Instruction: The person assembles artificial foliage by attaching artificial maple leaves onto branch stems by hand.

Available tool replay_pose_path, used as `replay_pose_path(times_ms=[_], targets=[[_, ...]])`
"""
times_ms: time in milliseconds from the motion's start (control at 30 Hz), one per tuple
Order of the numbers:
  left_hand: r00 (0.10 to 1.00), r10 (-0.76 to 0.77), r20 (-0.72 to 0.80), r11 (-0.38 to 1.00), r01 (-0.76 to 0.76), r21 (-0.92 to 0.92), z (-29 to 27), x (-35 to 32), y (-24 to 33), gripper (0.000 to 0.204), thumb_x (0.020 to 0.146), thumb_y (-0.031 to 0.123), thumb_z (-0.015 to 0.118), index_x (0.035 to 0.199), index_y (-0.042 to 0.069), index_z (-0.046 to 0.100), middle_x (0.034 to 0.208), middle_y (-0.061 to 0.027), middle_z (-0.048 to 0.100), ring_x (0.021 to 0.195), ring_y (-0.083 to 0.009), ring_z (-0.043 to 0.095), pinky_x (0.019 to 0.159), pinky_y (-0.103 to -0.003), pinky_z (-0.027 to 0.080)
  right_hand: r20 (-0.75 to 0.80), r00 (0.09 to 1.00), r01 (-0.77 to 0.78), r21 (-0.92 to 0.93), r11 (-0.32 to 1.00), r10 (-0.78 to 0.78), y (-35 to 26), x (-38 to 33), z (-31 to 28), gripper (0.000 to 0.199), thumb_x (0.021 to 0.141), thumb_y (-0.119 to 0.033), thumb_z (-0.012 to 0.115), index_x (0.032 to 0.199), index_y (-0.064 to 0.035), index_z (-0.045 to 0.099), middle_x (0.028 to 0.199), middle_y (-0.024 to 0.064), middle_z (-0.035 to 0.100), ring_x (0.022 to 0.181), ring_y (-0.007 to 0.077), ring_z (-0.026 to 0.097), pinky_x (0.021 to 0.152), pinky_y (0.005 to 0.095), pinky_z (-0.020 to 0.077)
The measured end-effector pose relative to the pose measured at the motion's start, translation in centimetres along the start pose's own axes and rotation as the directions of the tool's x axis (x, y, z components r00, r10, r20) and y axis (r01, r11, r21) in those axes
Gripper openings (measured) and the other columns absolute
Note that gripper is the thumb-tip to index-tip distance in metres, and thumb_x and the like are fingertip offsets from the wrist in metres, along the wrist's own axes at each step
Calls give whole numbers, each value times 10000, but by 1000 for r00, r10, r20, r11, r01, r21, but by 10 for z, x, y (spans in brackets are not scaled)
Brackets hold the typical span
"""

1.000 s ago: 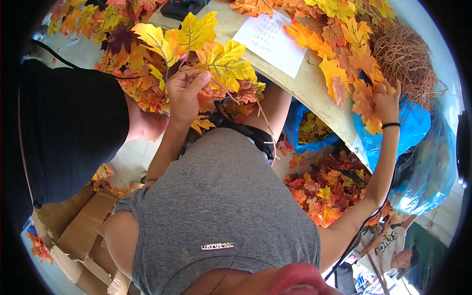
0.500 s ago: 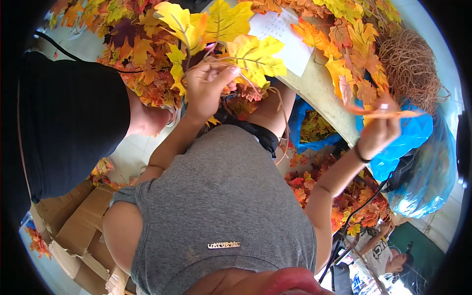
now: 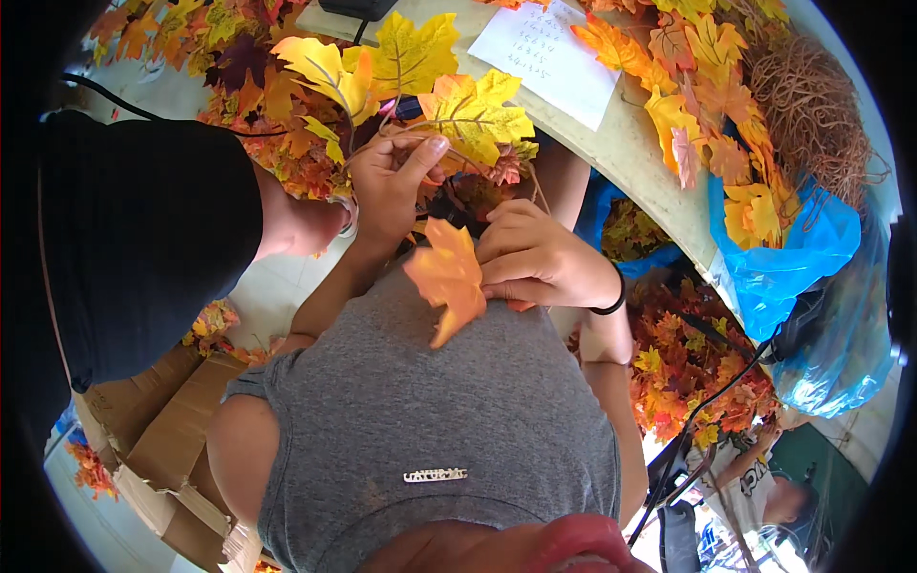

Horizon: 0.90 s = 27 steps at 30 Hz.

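My left hand [image 3: 390, 186] is raised in front of my chest and grips the stem of a sprig of yellow artificial maple leaves [image 3: 411, 81]. My right hand [image 3: 535, 258], with a black band on the wrist, holds a single orange leaf [image 3: 449, 277] just below and right of the left hand. The two hands are close together, almost touching. My grey shirt [image 3: 430, 411] fills the lower middle of the view.
A person in a black top [image 3: 143, 239] stands close on my left. A pale table [image 3: 630, 153] carries a white paper sheet [image 3: 549, 57], loose orange leaves and a brown twig bundle [image 3: 812, 105]. A blue plastic bag [image 3: 793, 258] and cardboard boxes [image 3: 143, 430] lie below.
My right hand has come back from the leaves on the table at the right to my chest, bringing an orange leaf. The left hand kept hold of the yellow sprig.
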<state>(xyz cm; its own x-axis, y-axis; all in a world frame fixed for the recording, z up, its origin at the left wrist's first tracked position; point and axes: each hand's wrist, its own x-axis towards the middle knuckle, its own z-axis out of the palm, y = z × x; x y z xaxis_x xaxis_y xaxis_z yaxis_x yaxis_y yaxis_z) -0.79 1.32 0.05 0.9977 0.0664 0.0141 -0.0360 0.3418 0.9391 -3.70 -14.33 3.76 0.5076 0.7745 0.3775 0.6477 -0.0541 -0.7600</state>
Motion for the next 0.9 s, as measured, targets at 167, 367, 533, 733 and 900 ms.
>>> replay_pose_path(times_ms=[167,367,533,733,900], targets=[[995,-48,93,987,61,-150,1,-4,7,81,685,50,520,701,-30,520,645,-51,520,515,-60,467,456,-164,378,-313,949,-106,-206,973,37,0,14,-2,87,610,-57,532,689,-25,514,675,68,491,669,239,474,589,304,372],[994,90,57,987,-81,-140,23,-9,18,77,683,29,515,725,-36,518,633,-51,508,512,-67,457,462,-170,388,-772,548,-327,156,932,322,18,27,16,98,716,-91,478,713,-4,521,641,64,495,597,158,444,572,236,347],[981,182,60,979,-175,-106,25,-8,13,73,682,30,514,717,-33,523,626,-53,510,479,-74,458,443,-176,389,-797,422,-176,395,902,432,17,36,24,123,734,-97,467,733,18,510,674,53,499,633,105,447,582,200,351],[976,189,106,977,-176,-119,22,-8,8,69,683,-8,507,741,-41,521,713,-86,525,556,-81,492,485,-174,411,-798,426,-186,384,904,426,16,33,26,120,732,-89,473,752,24,508,702,49,496,637,90,449,585,191,358],[975,184,129,983,-179,-49,20,-8,9,68,683,-3,509,738,-41,519,720,-90,527,557,-83,492,485,-176,413,-767,438,-197,428,882,470,12,31,23,116,716,-76,494,778,19,520,701,42,511,645,77,453,587,181,361]])
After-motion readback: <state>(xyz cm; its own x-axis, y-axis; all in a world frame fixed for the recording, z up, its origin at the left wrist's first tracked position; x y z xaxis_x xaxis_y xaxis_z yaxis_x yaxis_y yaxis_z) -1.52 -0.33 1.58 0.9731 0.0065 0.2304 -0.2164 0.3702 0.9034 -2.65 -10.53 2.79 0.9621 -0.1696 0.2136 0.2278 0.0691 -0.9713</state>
